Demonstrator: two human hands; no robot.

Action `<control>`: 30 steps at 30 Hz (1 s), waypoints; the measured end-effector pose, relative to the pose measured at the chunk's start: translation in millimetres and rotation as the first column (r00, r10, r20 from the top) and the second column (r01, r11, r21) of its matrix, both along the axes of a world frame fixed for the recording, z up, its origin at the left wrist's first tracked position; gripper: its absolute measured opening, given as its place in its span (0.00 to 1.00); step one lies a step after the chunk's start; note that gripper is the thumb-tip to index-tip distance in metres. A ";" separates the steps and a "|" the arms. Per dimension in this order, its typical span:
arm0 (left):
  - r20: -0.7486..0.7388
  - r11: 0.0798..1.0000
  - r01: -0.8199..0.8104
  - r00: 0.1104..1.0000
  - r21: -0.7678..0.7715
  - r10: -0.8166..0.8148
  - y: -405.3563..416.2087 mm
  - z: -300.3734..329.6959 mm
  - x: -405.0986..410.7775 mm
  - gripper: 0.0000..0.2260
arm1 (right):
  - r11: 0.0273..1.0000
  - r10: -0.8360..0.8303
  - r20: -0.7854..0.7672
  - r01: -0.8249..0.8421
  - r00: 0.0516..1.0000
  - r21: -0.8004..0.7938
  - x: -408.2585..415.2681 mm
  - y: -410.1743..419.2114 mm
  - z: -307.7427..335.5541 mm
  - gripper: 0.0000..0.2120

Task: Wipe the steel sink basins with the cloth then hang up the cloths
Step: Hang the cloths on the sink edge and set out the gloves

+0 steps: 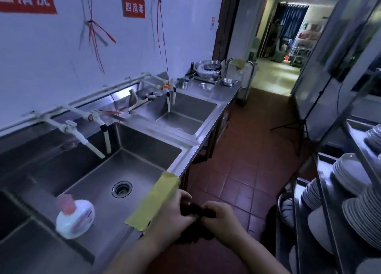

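Observation:
A dark cloth (pixel 191 210) is bunched between both my hands, in front of the sink's front edge and over the red floor. My left hand (pixel 175 210) grips its left end and my right hand (pixel 220 216) grips its right end; more of the cloth hangs below them. A yellow cloth (pixel 156 199) lies draped over the front rim of the near steel basin (pixel 103 170), just left of my left hand. A second steel basin (pixel 185 113) sits farther along the counter. Another yellow cloth (pixel 239 63) hangs on a rail at the far end.
A white detergent bottle with a pink pump (pixel 75 217) stands on the divider at the near basin's left. White taps (pixel 97 127) reach over the basins. Steel bowls (pixel 207 68) crowd the far counter. A rack of stacked plates (pixel 350 193) stands on the right, across a narrow tiled aisle.

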State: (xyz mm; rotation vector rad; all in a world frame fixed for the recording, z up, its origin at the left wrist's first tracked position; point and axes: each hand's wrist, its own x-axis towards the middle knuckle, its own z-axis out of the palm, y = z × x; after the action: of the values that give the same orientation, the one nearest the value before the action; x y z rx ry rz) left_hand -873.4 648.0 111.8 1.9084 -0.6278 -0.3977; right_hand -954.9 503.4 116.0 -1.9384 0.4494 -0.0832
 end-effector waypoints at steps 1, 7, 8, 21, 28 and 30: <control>-0.038 1.000 0.000 0.999 -0.020 0.000 -12.6 -2.6 11.8 0.16 | 1.000 -0.016 0.015 0.016 1.000 -0.002 10.6 -14.8 1.8 0.06; -0.021 0.988 0.106 0.994 0.108 -0.105 -84.6 -22.6 70.6 0.07 | 0.979 -0.162 0.054 0.153 0.985 0.134 64.6 -103.9 1.9 0.15; -0.032 0.988 0.090 0.996 0.124 -0.087 -99.7 -24.1 81.1 0.06 | 0.979 -0.155 0.048 0.147 0.987 0.144 75.4 -119.9 0.9 0.14; -0.156 0.976 -0.213 0.964 0.035 0.216 -346.5 -13.1 242.2 0.06 | 0.956 -0.098 0.052 0.080 0.994 0.281 246.0 -384.0 -8.2 0.09; -0.147 0.931 -0.358 0.920 0.066 0.364 -427.3 -10.6 319.6 0.06 | 0.960 0.026 0.050 -0.039 0.998 0.278 349.0 -468.7 -0.3 0.07; -0.169 0.924 -0.377 0.908 0.069 0.383 -443.8 -15.7 346.1 0.06 | 0.959 0.047 0.047 -0.058 0.998 0.279 377.6 -486.3 -5.5 0.07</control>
State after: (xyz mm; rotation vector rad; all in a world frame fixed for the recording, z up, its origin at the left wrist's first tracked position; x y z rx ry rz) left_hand -527.3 204.2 96.1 1.9473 -0.1213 -0.3245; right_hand -577.3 17.1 110.5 -1.6651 0.3618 -0.0225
